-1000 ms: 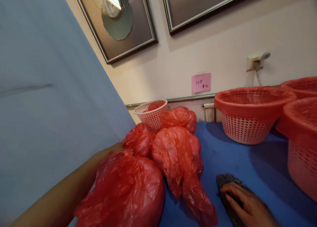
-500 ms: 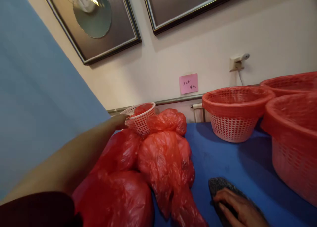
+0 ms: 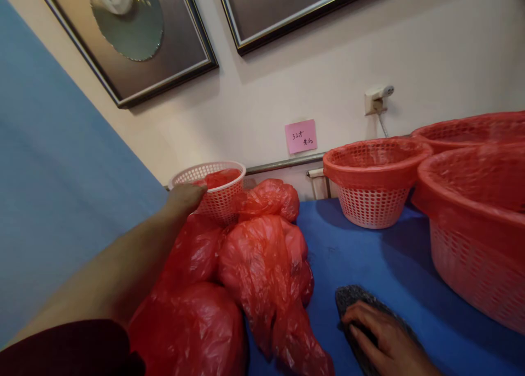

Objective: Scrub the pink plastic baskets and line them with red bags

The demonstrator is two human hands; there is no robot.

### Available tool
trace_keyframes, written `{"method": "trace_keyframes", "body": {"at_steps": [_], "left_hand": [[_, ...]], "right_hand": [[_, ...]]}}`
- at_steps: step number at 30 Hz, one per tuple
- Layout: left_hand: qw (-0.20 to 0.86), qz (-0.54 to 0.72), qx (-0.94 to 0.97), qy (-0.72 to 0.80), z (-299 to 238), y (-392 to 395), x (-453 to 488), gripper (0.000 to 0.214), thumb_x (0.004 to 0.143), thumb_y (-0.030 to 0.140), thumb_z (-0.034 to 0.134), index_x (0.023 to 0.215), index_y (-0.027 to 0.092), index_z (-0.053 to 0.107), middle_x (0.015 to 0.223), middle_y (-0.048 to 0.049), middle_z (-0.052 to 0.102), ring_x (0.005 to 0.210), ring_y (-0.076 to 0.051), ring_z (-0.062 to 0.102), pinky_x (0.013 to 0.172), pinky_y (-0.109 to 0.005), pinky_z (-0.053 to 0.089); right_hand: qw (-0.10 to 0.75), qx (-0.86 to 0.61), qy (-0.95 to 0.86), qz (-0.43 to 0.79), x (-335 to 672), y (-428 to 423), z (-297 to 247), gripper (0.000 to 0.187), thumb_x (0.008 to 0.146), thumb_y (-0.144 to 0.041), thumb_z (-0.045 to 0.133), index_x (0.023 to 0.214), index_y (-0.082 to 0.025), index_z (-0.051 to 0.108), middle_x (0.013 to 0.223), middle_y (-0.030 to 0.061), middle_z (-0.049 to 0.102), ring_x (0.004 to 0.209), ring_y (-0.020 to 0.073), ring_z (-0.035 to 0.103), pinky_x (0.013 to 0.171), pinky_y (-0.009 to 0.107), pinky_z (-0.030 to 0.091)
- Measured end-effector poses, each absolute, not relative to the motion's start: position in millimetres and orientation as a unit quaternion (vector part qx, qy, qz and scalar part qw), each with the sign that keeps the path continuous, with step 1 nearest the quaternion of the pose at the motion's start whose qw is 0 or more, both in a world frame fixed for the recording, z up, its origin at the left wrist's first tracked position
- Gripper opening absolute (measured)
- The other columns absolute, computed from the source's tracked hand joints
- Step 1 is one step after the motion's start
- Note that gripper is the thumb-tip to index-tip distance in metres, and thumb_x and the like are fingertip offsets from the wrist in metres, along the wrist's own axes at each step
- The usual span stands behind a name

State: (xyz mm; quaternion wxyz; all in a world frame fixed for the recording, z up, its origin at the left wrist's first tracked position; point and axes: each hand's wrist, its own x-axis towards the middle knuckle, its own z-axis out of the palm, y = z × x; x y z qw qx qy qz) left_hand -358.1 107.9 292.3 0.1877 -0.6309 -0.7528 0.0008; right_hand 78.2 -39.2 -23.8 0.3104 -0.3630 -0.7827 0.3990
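A white perforated plastic basket [image 3: 225, 205] stands at the back left against the wall, a bit of red plastic inside it. My left hand [image 3: 186, 196] is closed over the basket's near left rim; some of its fingers are hidden behind the rim. Several tied, filled red plastic bags [image 3: 262, 266] lie in front of the basket, beside my left forearm. At the lower right, my right hand [image 3: 383, 332] rests with bent fingers on a dark grey, speckled, pointed object [image 3: 348, 298], its kind unclear. That object lies flat on the blue tabletop [image 3: 328, 244].
On the right stand white baskets lined with red bags: a smaller one [image 3: 373, 203] and a large one [image 3: 471, 266], with another behind. The wall carries a pink note [image 3: 301, 137], a socket with a plug [image 3: 376, 100] and framed pictures. A blue sheet-like surface [image 3: 61, 162] borders the left.
The view has shifted slightly right. The white basket's rim shows wider, and my left hand has moved to its near side. My right hand stays on the grey object.
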Motion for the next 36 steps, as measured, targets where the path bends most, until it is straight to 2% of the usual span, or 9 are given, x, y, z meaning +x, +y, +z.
{"method": "trace_keyframes", "body": {"at_steps": [4,12,15,21,24,28,31,33,36], "left_hand": [[0.254,0.049,-0.599,-0.758,305.8,86.4,-354.2,0.021,0.091,0.025,0.052,0.096,0.016,0.071,0.095,-0.0165,0.076,0.105,-0.037,0.068,0.092,-0.044,0.046],[0.365,0.056,-0.558,-0.743,333.8,39.5,-337.7,0.031,0.098,0.021,0.041,0.108,0.012,0.068,0.102,-0.0191,0.074,0.105,-0.036,0.066,0.092,-0.043,0.044],[0.396,0.047,-0.546,-0.737,350.6,15.2,-323.0,0.031,0.1,0.025,0.041,0.109,0.011,0.067,0.102,-0.016,0.073,0.106,-0.033,0.064,0.094,-0.043,0.042],[0.48,-0.041,-0.58,-0.657,383.5,-39.4,-275.1,0.043,0.105,0.042,0.032,0.112,0.015,0.066,0.1,-0.0013,0.07,0.104,-0.021,0.06,0.098,-0.035,0.038],[0.499,-0.07,-0.577,-0.643,389.2,-64.4,-241.0,0.046,0.102,0.048,0.036,0.11,0.015,0.068,0.095,-0.0022,0.069,0.097,-0.02,0.061,0.097,-0.038,0.04],[0.471,-0.106,-0.603,-0.635,373.5,-99.9,-198.5,0.045,0.102,0.051,0.037,0.109,0.019,0.069,0.091,-0.0056,0.069,0.089,-0.024,0.063,0.093,-0.042,0.045],[0.421,-0.173,-0.65,-0.608,340.8,-126.2,-175.6,0.037,0.099,0.052,0.043,0.102,0.024,0.068,0.091,-0.0041,0.069,0.08,-0.023,0.063,0.076,-0.037,0.049],[0.391,-0.202,-0.708,-0.552,312.0,-141.3,-163.0,0.027,0.098,0.046,0.049,0.093,0.025,0.066,0.086,-0.0031,0.068,0.074,-0.022,0.062,0.067,-0.034,0.047],[0.365,-0.213,-0.786,-0.452,269.0,-158.7,-145.6,0.014,0.096,0.027,0.051,0.087,0.027,0.062,0.073,-0.0015,0.065,0.069,-0.022,0.061,0.062,-0.035,0.045]], "right_hand": [[0.338,-0.36,-0.774,0.395,76.9,-40.1,-25.3,0.026,0.101,-0.031,0.043,0.1,-0.027,0.069,0.101,0.0027,0.072,0.097,0.0186,0.069,0.089,0.032,0.055],[0.351,-0.361,-0.773,0.385,74.9,-39.9,-20.3,0.023,0.097,-0.026,0.044,0.094,-0.024,0.067,0.096,0.0027,0.071,0.092,0.0194,0.068,0.085,0.034,0.054],[0.352,-0.361,-0.774,0.383,75.3,-38.8,-17.0,0.022,0.095,-0.024,0.044,0.095,-0.023,0.067,0.096,0.0035,0.07,0.092,0.0199,0.068,0.085,0.035,0.053],[0.363,-0.363,-0.768,0.382,77.9,-35.2,-15.5,0.022,0.091,-0.021,0.047,0.096,-0.022,0.068,0.097,0.0047,0.071,0.094,0.0207,0.068,0.087,0.036,0.052],[0.383,-0.361,-0.763,0.375,78.2,-33.5,-17.0,0.021,0.089,-0.02,0.049,0.095,-0.021,0.069,0.096,0.005,0.072,0.094,0.0209,0.068,0.088,0.037,0.052],[0.477,-0.364,-0.719,0.351,78.5,-31.4,-17.7,0.023,0.089,-0.021,0.048,0.1,-0.02,0.068,0.104,0.0071,0.071,0.101,0.0217,0.066,0.094,0.039,0.052],[0.569,-0.381,-0.651,0.326,83.5,-29.5,-13.3,0.025,0.089,-0.026,0.05,0.106,-0.019,0.068,0.113,0.0105,0.068,0.103,0.0231,0.065,0.095,0.041,0.053],[0.627,-0.401,-0.595,0.303,91.6,-28.5,-6.4,0.032,0.088,-0.03,0.053,0.114,-0.018,0.066,0.121,0.0127,0.064,0.104,0.024,0.064,0.094,0.042,0.053],[0.708,-0.428,-0.492,0.272,111.3,-29.3,8.8,0.041,0.088,-0.037,0.055,0.123,-0.017,0.061,0.127,0.0139,0.06,0.114,0.0252,0.06,0.104,0.046,0.047]]}}
